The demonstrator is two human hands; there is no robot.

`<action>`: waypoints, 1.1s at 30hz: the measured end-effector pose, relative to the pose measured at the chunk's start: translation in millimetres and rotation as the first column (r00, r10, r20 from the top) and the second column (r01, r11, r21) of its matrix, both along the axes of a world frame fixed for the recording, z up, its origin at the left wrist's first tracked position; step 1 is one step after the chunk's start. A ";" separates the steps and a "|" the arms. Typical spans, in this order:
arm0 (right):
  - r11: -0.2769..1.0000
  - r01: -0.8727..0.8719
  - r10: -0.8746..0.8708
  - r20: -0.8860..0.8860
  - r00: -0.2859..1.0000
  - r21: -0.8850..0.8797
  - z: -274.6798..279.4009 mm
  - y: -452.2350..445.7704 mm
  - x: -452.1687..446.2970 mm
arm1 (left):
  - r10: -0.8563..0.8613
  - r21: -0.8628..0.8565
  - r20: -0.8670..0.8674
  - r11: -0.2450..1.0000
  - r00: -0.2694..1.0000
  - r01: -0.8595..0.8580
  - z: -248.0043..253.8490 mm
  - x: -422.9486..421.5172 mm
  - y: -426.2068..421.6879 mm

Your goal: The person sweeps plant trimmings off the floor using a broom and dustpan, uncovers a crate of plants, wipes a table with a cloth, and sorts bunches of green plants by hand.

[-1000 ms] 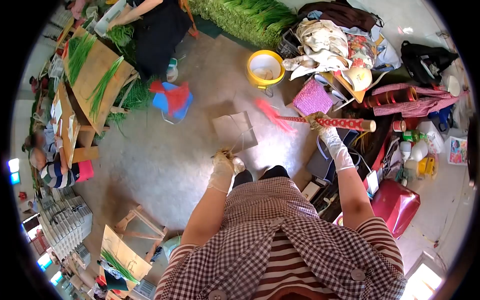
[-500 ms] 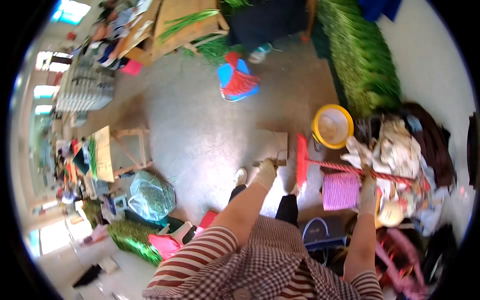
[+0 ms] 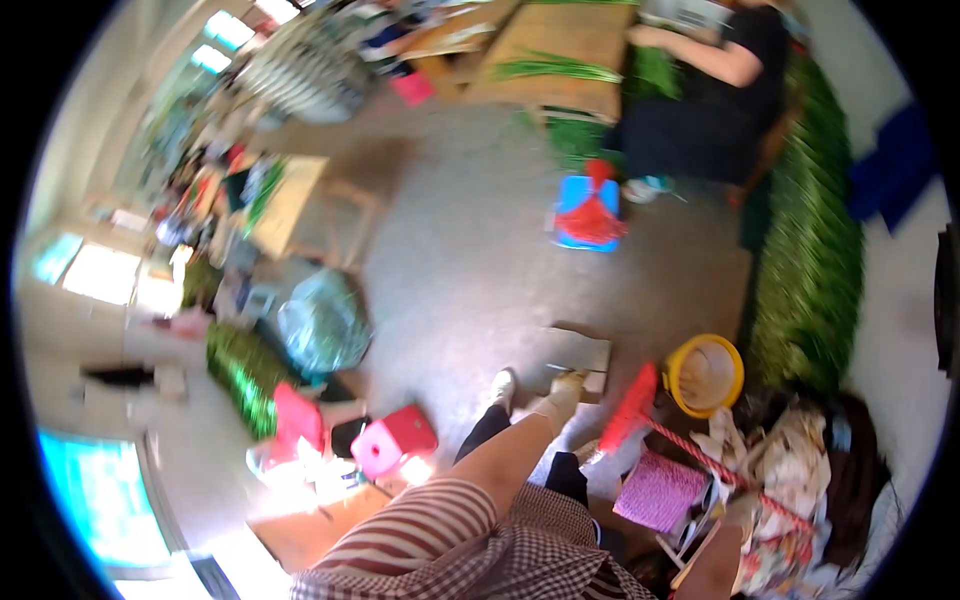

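My left hand (image 3: pixel 566 388), in a pale glove, is closed at the near edge of a flat grey-brown piece (image 3: pixel 582 352) that looks like cardboard, held low over the floor. To the right, a broom with a red head (image 3: pixel 632 405) and a red-and-white striped handle (image 3: pixel 698 455) slants down toward my right side. My right hand (image 3: pixel 738 508) is around that handle, its fingers blurred. Between the broom and my legs sits a pink-purple woven stool seat (image 3: pixel 660 490). The broom head is close to my right foot.
A yellow-rimmed bucket (image 3: pixel 704 376) stands beyond the broom, with piled cloths (image 3: pixel 790 460) nearby. A blue stool (image 3: pixel 588 212) carries red material. Pink stool (image 3: pixel 395 442) and clear bag (image 3: pixel 325 320) lie left. A seated person (image 3: pixel 700 110) works at the far table.
My view has turned, so the room shifts and tilts and the seated person comes into sight. The broom now slants more steeply; both hands keep their holds.
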State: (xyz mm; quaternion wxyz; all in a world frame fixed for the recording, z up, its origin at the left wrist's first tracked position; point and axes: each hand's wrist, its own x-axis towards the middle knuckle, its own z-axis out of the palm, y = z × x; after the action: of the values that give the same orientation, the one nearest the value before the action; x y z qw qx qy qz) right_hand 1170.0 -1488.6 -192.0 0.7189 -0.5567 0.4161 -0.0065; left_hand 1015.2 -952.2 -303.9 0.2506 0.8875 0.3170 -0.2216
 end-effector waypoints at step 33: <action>-0.692 -0.684 0.721 -0.175 -0.671 -0.230 113.1 983.4 -336.9 | 0.823 -0.736 -0.033 -0.404 -0.567 -0.544 251.5 -639.2 363.4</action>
State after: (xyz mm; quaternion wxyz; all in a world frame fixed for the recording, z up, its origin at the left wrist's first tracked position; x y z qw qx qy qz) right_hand 833.1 -505.1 -79.0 0.2426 -0.6844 -0.3997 0.5595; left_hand 376.0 -588.8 -52.4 0.5741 0.1420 0.7232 0.3568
